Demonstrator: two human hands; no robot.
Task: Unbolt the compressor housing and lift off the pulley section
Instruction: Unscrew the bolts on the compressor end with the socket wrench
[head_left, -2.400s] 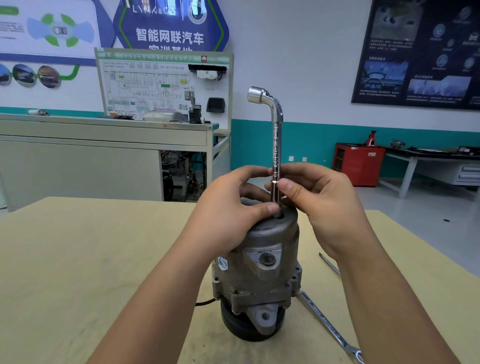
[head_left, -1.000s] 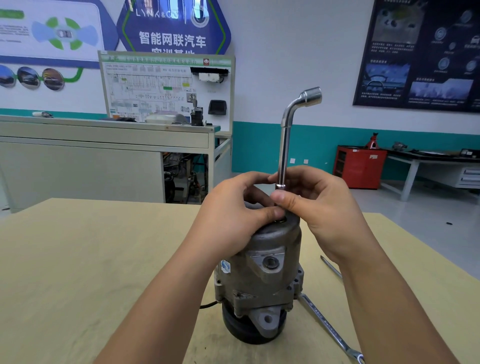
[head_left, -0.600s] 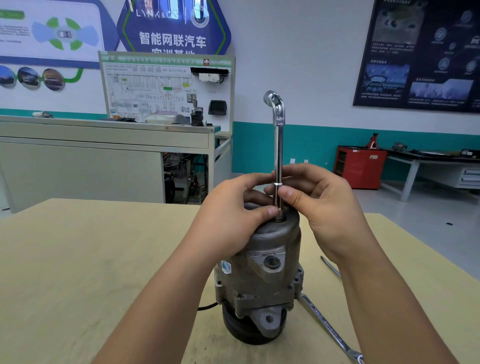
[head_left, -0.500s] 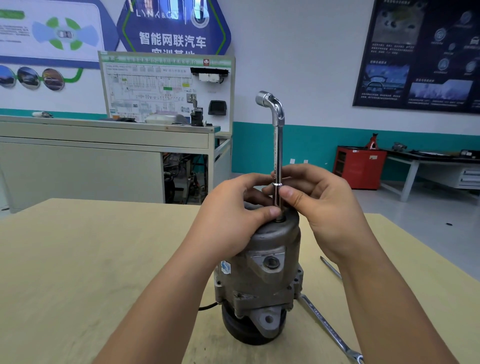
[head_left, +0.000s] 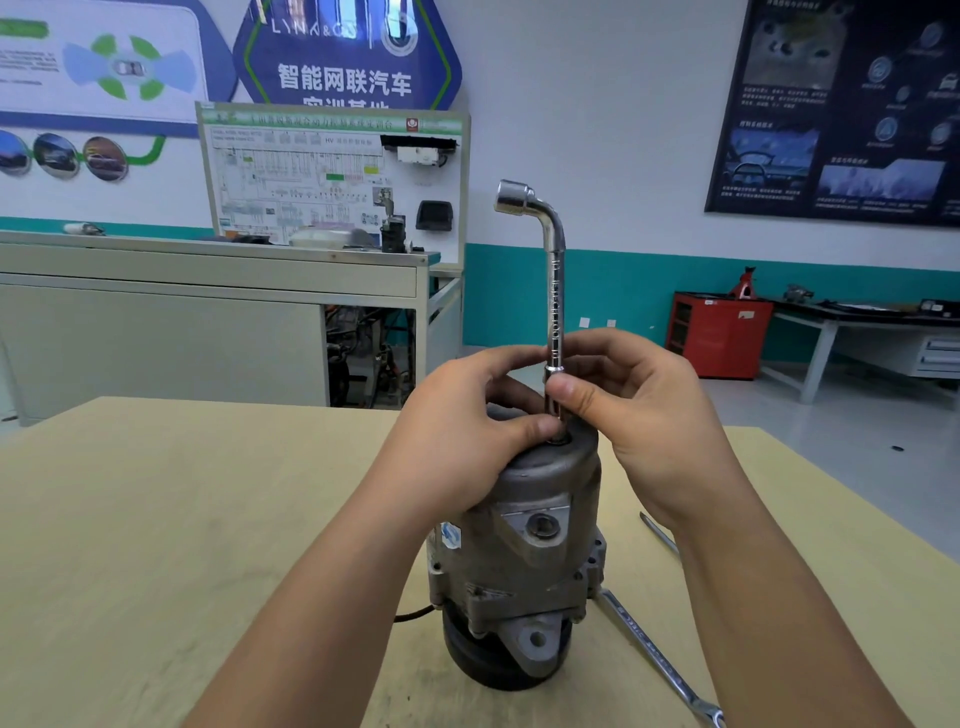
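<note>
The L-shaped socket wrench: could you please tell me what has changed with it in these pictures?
The socket wrench swung its bent head from left round to right and back to left, turning atop the compressor. The left hand and right hand still pinch its shaft; compressor and spanner stayed put.
</note>
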